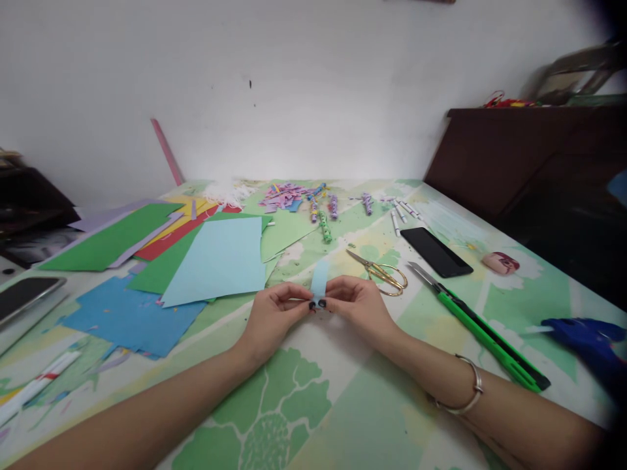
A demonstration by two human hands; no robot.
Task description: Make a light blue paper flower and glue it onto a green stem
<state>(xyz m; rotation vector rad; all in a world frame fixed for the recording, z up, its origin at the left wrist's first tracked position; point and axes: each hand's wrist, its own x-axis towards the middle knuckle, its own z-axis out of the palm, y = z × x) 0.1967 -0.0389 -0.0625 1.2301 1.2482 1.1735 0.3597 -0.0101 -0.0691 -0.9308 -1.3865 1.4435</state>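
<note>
Pale blue on the paper strip (320,277) and on the large sheet (220,258), deeper blue on the paper stack (134,316). Bright green along the cutter (490,339), gold on the scissors' handles (376,269), black across the right-hand phone (435,251). Green-and-white floral print with pale yellow patches over the tablecloth (274,405).

The left edge crops a phone (27,297) (dark-screened).

A pale-blue paper strip (319,279) sits near centre, towards six o'clock. Left hand (278,312) and right hand (361,308) pinch its lower end; its free end points to twelve.
</note>
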